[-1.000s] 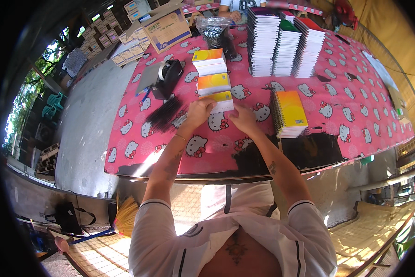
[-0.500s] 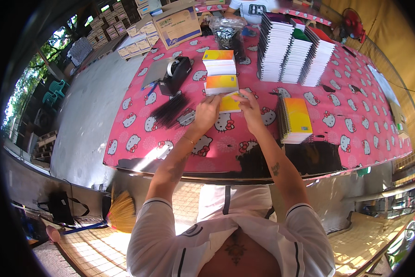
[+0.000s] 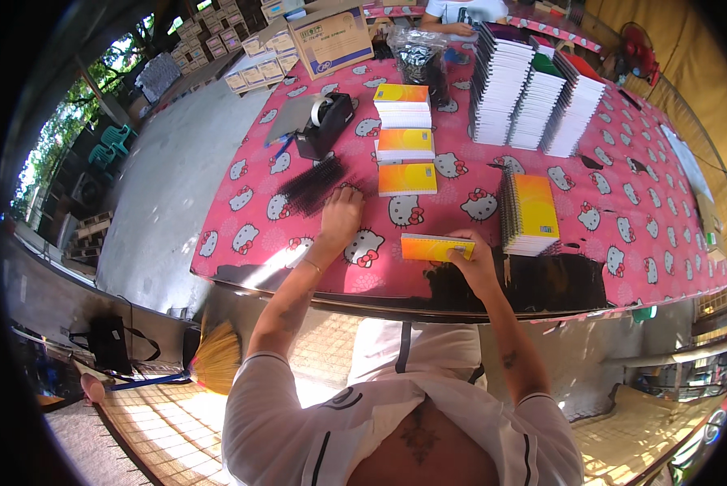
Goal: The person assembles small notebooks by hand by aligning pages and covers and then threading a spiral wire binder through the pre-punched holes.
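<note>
The right hand (image 3: 470, 261) pinches a yellow notepad (image 3: 433, 247) near the table's edge (image 3: 380, 301); the left hand (image 3: 341, 217) reaches, fingers loose, toward black binding combs (image 3: 311, 185) at ten o'clock; the unbound sheets could slip and fan out.

The right hand (image 3: 470, 263) now holds a yellow booklet (image 3: 432, 247) pulled back to the near worktop edge, away from the stacks. The left hand (image 3: 341, 215) has shifted leftward beside the black binding combs (image 3: 313, 185).
</note>
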{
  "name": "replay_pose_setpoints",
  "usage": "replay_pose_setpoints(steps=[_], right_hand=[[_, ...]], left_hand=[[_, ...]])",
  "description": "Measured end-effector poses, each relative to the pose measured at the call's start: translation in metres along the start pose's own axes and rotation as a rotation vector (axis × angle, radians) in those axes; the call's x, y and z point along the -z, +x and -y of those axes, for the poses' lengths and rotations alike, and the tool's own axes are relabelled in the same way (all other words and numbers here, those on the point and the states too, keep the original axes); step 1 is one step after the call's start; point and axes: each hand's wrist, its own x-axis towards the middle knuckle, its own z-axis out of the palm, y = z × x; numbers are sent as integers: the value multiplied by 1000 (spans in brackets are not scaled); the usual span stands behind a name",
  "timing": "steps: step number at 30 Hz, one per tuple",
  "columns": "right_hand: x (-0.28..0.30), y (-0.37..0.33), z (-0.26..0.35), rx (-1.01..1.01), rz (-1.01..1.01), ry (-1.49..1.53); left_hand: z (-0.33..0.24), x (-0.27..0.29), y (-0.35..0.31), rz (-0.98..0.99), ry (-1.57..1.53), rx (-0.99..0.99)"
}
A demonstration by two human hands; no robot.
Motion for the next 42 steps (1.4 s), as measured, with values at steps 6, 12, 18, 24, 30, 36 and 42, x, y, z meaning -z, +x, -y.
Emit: replay_pose_setpoints(steps=[6,12,18,24,30,36,42], right_hand=[[-4,-6,3,-51,14,30],[-1,-7,-9,12,149,124],[0,-6,-9,26,166,156],[1,-6,-11,10,155,126],[2,-7,-6,11,162,83],[4,-5,-15,9,163,66],[6,-6,-9,3,175,11]], left_hand=[[-71,55,-26,-84,-579,199],[-95,65,-52,-120,-738,181],[-88,63,-47,-63,-680,172],[-80,58,-41,-6,-608,136],[-72,53,-31,59,-812,181],[-72,54,-28,30,-758,78],[-69,61,-15,176,-679,-70]])
